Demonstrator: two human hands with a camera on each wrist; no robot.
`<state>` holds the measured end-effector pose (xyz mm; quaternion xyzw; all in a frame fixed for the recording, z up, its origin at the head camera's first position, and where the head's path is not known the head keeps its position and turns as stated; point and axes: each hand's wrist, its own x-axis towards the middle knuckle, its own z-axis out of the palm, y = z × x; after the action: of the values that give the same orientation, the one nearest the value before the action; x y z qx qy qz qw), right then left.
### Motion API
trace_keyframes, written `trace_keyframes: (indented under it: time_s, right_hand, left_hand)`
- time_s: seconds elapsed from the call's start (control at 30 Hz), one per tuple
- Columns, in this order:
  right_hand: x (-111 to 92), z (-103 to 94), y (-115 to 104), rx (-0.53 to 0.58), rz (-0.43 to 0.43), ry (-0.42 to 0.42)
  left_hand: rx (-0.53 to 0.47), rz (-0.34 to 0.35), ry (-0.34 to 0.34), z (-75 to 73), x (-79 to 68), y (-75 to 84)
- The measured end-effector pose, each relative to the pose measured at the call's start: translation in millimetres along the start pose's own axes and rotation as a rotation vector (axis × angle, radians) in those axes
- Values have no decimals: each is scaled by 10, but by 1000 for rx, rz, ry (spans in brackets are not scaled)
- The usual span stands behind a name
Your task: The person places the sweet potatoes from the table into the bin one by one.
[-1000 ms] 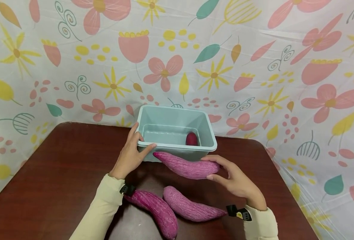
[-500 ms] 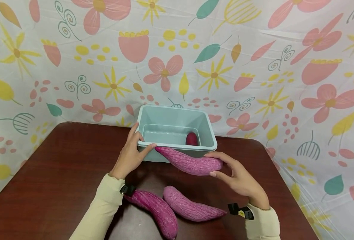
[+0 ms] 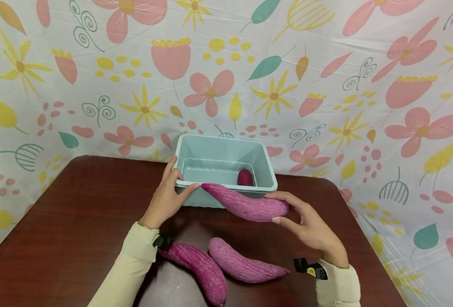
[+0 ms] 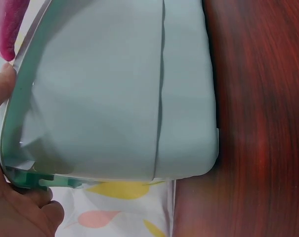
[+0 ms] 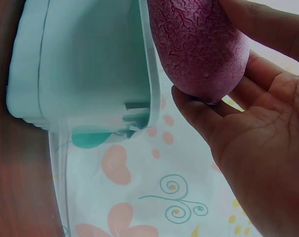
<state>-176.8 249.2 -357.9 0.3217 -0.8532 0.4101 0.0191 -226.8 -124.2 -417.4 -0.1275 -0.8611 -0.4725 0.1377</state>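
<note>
My right hand (image 3: 315,226) grips the blunt right end of a long pinkish-purple sweet potato (image 3: 245,205), fingers above and thumb below in the head view. It is held up before the front wall of a pale blue plastic bin (image 3: 226,187), its pointed tip at the front rim. My left hand (image 3: 165,200) holds the bin's front left corner, thumb along the rim. In the left wrist view the potato's tip (image 4: 8,42) is close to my thumb; I cannot tell whether they touch. A small dark red oval object (image 3: 245,177) lies inside the bin at the right.
Two more sweet potatoes lie on the dark wooden table (image 3: 76,221) in front: a deep magenta one (image 3: 199,270) near the left sleeve and a paler one (image 3: 242,264) to its right. A flower-print cloth (image 3: 226,64) hangs behind the bin.
My right hand has raised the sweet potato and shifted it slightly right, bringing its tip from below the front rim up to it. The left hand and the bin have stayed put.
</note>
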Motion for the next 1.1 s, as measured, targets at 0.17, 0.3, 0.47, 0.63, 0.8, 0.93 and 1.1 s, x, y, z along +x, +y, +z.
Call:
trace_keyframes:
  time_s: [0.17, 0.3, 0.47, 0.63, 0.8, 0.93, 1.1]
  right_hand:
    - [44, -17, -20, -3, -5, 29]
    - [123, 6, -22, -15, -40, 58]
    - [229, 54, 4, -31, -64, 103]
    - [331, 92, -2, -36, -44, 109]
    - [447, 118, -5, -47, -43, 105]
    - [548, 132, 8, -54, -47, 112]
    - [686, 166, 24, -51, -45, 119]
  left_hand:
    - [6, -8, -3, -11, 3, -1]
    - [2, -17, -3, -18, -2, -4]
    - [-11, -1, 2, -10, -2, 0]
    - [-18, 20, 13, 5, 12, -1]
    - [-19, 18, 9, 16, 21, -7]
    - [-18, 15, 7, 17, 19, -13]
    - [-23, 8, 6, 14, 7, -18]
